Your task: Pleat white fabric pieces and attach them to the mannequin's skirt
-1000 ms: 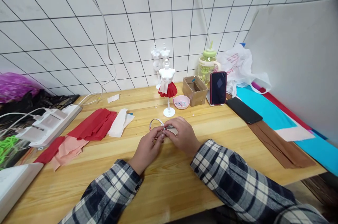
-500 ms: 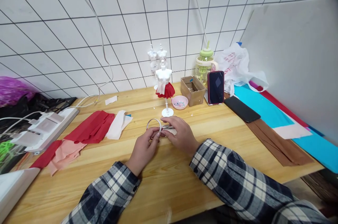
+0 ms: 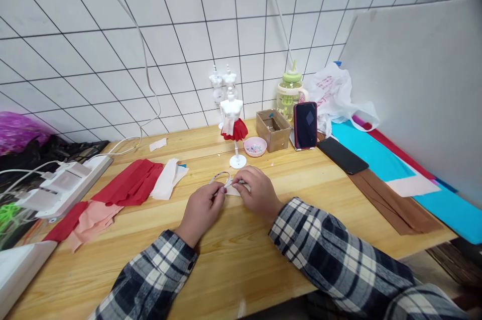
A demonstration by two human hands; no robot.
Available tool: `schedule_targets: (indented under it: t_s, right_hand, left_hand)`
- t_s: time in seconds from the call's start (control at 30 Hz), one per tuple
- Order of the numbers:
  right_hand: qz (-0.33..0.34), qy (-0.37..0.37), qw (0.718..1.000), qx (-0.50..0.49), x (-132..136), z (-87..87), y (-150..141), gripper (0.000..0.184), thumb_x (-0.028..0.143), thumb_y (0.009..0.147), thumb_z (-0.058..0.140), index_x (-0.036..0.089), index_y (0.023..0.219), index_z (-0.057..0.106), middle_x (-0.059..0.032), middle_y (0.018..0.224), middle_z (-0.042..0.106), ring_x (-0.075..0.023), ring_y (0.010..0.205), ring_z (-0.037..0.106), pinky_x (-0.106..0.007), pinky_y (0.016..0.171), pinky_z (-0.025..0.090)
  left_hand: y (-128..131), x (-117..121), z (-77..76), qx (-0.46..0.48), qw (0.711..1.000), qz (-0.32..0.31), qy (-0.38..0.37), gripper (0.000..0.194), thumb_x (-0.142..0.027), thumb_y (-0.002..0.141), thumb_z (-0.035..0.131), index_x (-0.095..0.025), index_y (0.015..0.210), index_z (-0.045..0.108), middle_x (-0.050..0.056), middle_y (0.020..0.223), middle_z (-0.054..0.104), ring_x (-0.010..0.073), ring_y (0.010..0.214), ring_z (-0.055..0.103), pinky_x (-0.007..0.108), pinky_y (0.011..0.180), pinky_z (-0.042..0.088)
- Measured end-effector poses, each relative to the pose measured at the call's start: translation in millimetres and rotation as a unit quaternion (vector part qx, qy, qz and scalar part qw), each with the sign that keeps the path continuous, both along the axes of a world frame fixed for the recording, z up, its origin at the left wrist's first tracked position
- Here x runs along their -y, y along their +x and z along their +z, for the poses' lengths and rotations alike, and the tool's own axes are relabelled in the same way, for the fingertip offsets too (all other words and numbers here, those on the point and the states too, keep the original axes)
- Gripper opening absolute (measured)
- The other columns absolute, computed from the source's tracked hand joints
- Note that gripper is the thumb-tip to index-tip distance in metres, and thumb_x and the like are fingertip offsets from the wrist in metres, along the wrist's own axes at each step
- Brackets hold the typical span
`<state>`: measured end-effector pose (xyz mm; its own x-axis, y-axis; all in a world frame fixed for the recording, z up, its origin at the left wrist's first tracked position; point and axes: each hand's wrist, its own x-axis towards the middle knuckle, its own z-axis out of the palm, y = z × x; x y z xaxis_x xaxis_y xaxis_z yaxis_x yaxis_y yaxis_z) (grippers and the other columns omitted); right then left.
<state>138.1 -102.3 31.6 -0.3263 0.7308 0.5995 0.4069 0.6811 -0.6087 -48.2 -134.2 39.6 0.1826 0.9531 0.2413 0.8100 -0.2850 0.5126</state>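
My left hand (image 3: 201, 211) pinches a thin whitish ring (image 3: 221, 174), which looks like a narrow roll of tape. Beside it, my right hand (image 3: 258, 194) is closed, fingertips nearly meeting the left ones, around a small metal tool (image 3: 242, 182) mostly hidden by the fingers. A pale scrap (image 3: 231, 191) lies under the fingertips. Just behind the hands stands a small white dress form (image 3: 231, 105) wearing a red pleated skirt (image 3: 234, 130) with a white strip hanging at its front.
A pink bowl of beads (image 3: 255, 147), a cardboard box (image 3: 273, 130), a propped phone (image 3: 305, 125) and a bottle (image 3: 289, 96) stand behind. Red fabric (image 3: 130, 182) and white fabric (image 3: 166, 179) lie left, by a power strip (image 3: 75, 184). A black phone (image 3: 343, 155) and brown fabric (image 3: 391, 202) lie right.
The ring has tipped lower in my left hand. My right fingers have closed in, and the metal tool shows less. The view has shifted slightly.
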Motion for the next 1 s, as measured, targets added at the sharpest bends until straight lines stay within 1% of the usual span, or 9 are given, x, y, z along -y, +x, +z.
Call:
schedule_targets:
  t_s: [0.23,0.47,0.53,0.6,0.67,0.77,0.9,0.93,1.0]
  right_hand:
    - [0.006,0.046,0.999,0.015,3.0,1.6,-2.7,0.016,0.026,0.096,0.049,0.02,0.087,0.061,-0.006,0.091,0.065,-0.0205,0.09,0.056,-0.033,0.082,0.043]
    - [0.007,0.032,0.999,0.006,3.8,1.4,-3.0,0.017,0.026,0.096,0.049,0.02,0.086,0.062,-0.0056,0.089,0.065,-0.0198,0.089,0.056,-0.033,0.082,0.044]
    - [-0.002,0.021,1.0,-0.018,4.4,4.5,0.2,0.015,0.024,0.094,0.049,0.02,0.086,0.061,-0.0057,0.088,0.064,-0.0194,0.088,0.057,-0.032,0.08,0.045]
    - [-0.021,0.004,0.998,-0.051,3.4,7.9,5.2,0.013,0.023,0.093,0.05,0.02,0.087,0.061,-0.006,0.089,0.064,-0.019,0.088,0.058,-0.031,0.079,0.046]
    - [-0.038,-0.031,0.996,-0.075,0.2,9.7,9.8,0.011,0.024,0.091,0.052,0.02,0.087,0.062,-0.0058,0.091,0.064,-0.0178,0.083,0.058,-0.031,0.077,0.047]
    - [-0.034,-0.165,0.977,-0.13,-7.0,6.2,11.9,0.015,0.026,0.089,0.054,0.019,0.096,0.064,-0.0066,0.101,0.065,-0.0148,0.074,0.058,-0.029,0.071,0.049]
    - [0.004,-0.41,0.876,-0.255,-12.2,-4.2,8.1,0.034,0.028,0.091,0.045,0.017,0.123,0.053,-0.0114,0.12,0.063,-0.0143,0.079,0.065,-0.027,0.064,0.052]
    - [0.0,-0.426,0.868,-0.255,-12.1,-5.7,7.7,0.036,0.026,0.091,0.044,0.017,0.125,0.05,-0.0119,0.121,0.062,-0.0144,0.081,0.065,-0.028,0.066,0.053]
    - [-0.022,-0.386,0.902,-0.189,-10.4,-6.3,9.0,0.039,0.022,0.089,0.047,0.017,0.127,0.048,-0.0112,0.119,0.064,-0.0145,0.084,0.066,-0.03,0.075,0.052]
  left_hand:
    - [0.9,-4.0,2.8,0.095,0.994,0.052,-0.019,0.033,-0.04,0.091,0.042,-0.019,0.079,0.064,0.002,0.072,0.066,0.0179,0.07,0.059,0.027,0.065,0.042]
    - [4.2,-6.3,-2.5,0.141,0.988,0.062,-0.026,0.032,-0.042,0.091,0.044,-0.02,0.079,0.064,0.001,0.077,0.068,0.0178,0.075,0.06,0.027,0.069,0.044]
    - [-7.3,-13.8,-5.5,0.135,0.986,0.098,-0.012,0.032,-0.04,0.092,0.041,-0.02,0.079,0.062,0.0,0.075,0.065,0.0173,0.073,0.059,0.026,0.068,0.044]
    - [-25.4,-24.3,-7.9,0.125,0.975,0.18,0.021,0.034,-0.038,0.094,0.035,-0.02,0.081,0.061,0.0,0.068,0.061,0.0171,0.067,0.056,0.027,0.063,0.042]
    - [-43.4,-33.7,-9.6,0.067,0.98,0.184,0.029,0.039,-0.041,0.096,0.031,-0.019,0.094,0.063,0.001,0.071,0.063,0.0186,0.068,0.057,0.028,0.064,0.043]
    - [-54.2,-38.2,-12.2,-0.143,0.981,0.128,0.028,0.043,-0.041,0.097,0.033,-0.015,0.102,0.066,0.012,0.09,0.068,0.0269,0.089,0.06,0.038,0.081,0.044]
    - [-35.9,-27.9,-13.9,-0.305,0.928,0.191,0.094,0.048,-0.045,0.095,0.042,-0.007,0.119,0.059,0.022,0.103,0.065,0.0367,0.1,0.056,0.05,0.089,0.04]
    - [-29.7,-25.2,-13.3,-0.31,0.925,0.192,0.11,0.047,-0.044,0.094,0.043,-0.007,0.118,0.059,0.023,0.103,0.064,0.0376,0.102,0.055,0.053,0.091,0.038]
    - [-19.7,-22.3,-11.2,-0.288,0.935,0.159,0.13,0.043,-0.04,0.095,0.044,-0.008,0.118,0.059,0.022,0.105,0.063,0.037,0.104,0.054,0.054,0.093,0.037]
